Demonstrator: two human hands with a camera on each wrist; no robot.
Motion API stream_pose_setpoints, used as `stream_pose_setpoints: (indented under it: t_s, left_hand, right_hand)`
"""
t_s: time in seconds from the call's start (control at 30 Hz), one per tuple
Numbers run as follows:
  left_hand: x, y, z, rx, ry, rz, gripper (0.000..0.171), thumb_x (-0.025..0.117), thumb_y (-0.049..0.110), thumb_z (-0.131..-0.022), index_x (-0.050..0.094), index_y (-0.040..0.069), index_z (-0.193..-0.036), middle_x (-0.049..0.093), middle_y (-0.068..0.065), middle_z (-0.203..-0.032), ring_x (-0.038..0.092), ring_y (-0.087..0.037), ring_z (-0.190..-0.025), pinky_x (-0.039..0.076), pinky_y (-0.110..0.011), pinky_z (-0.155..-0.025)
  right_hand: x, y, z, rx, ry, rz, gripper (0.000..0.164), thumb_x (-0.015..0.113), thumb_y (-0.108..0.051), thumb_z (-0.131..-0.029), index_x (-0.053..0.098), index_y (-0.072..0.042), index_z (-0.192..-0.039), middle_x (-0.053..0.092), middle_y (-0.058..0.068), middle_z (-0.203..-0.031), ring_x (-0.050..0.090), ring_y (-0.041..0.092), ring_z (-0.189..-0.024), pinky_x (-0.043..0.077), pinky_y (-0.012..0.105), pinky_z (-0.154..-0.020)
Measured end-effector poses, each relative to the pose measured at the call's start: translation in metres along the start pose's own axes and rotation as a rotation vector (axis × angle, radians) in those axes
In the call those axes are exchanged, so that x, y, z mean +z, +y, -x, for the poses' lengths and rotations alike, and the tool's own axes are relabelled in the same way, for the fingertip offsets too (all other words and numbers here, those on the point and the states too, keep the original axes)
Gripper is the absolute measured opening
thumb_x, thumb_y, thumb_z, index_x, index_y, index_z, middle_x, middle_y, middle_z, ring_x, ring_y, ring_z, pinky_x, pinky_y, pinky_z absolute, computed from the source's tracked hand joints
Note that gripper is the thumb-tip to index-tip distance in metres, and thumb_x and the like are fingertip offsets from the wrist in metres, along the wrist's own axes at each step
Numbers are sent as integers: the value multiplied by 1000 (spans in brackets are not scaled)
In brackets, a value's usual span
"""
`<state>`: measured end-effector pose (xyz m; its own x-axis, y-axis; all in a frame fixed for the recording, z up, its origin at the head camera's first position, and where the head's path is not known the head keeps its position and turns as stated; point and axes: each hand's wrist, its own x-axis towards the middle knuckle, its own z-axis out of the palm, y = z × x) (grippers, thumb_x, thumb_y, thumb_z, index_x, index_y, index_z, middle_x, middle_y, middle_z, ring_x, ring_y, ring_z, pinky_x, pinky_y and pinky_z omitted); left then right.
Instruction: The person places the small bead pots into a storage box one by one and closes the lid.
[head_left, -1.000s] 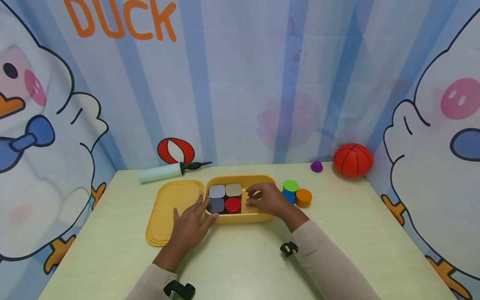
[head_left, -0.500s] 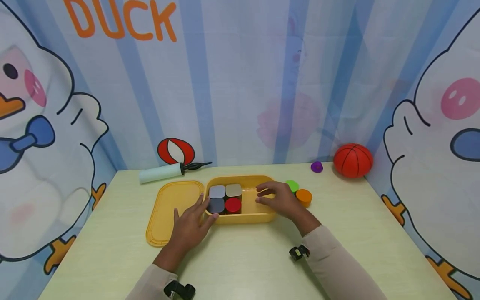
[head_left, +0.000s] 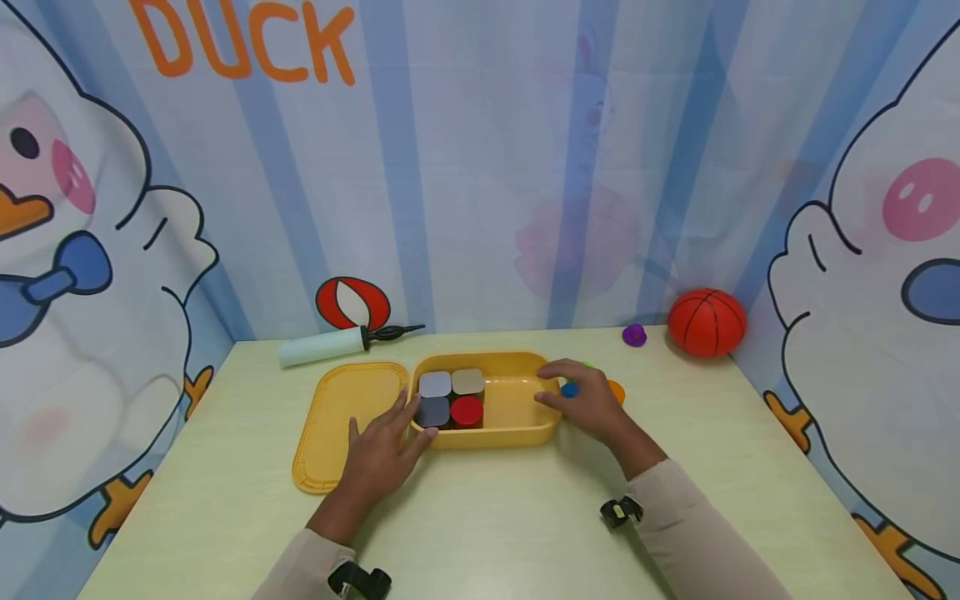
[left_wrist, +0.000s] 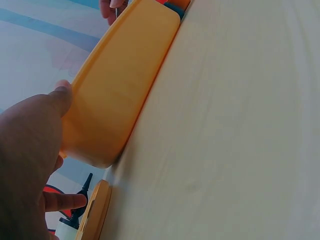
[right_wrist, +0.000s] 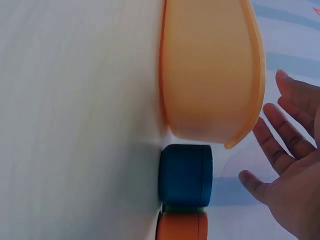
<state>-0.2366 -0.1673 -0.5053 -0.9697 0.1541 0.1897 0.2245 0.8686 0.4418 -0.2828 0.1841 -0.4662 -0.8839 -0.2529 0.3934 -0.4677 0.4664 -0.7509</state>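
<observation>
A yellow box [head_left: 491, 438] stands mid-table, its left half holding a lavender piece [head_left: 435, 384], a beige piece [head_left: 468, 382], a dark grey piece [head_left: 432, 412] and a red round piece [head_left: 467, 411]. My left hand [head_left: 378, 458] rests with spread fingers on the box's near left corner; the left wrist view shows the thumb [left_wrist: 62, 95] at its rim. Over the right end of the box, my right hand [head_left: 592, 408] holds nothing, its fingers apart. Beneath and beside it are a blue round piece [right_wrist: 186, 175] and an orange one [right_wrist: 182, 226]; a green one is mostly hidden.
A yellow lid [head_left: 330, 425] lies left of the box. Behind it is a pale pump [head_left: 322, 347] with a black nozzle. At the back right sit a small purple item [head_left: 634, 335] and a red basketball [head_left: 707, 323]. A printed curtain [head_left: 480, 167] hangs behind the table.
My right hand has moved rightward from inside the box to its right end, now covering most of the green and orange pieces. The left hand and the pieces in the box stay put.
</observation>
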Motion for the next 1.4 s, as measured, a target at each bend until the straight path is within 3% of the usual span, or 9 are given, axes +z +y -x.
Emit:
stream_pose_setpoints:
  t_s: [0.43,0.73,1.1,1.4]
  left_hand:
    - [2,-1,-1,2,11,-1,76,61,60,-107,43,22,-170,35,-4,-178,49,-38,-158,8,-88,-125]
    - [1,-2,-1,4,2,-6,77,58,63,-107,42,22,-170,34,-4,-179,49,-38,-158,9,-88,-125]
    - [2,-3,-1,9,7,2,77,58,64,-107,42,22,-170,35,-4,-178,49,-37,-158,9,-88,-125]
    - [2,-4,-1,13,7,2,78,57,65,-107,42,21,-170,35,-4,-179,49,-37,-158,9,-88,-124]
  right_hand:
    - [-26,27,9,39,101,7,36,89,-8,-91,80,-2,-126,75,17,-137,63,39,-138,46,60,-124]
    - [-45,43,21,128,128,-23,40,87,-14,-95,76,-2,-132,69,20,-144,50,39,-146,32,71,-128]
    - [-56,71,29,215,98,2,44,81,-13,-99,71,2,-139,60,25,-154,47,46,-151,35,74,-124]
    - [-60,94,33,289,81,-53,46,80,-14,-100,69,3,-141,58,24,-157,47,43,-153,43,67,-124]
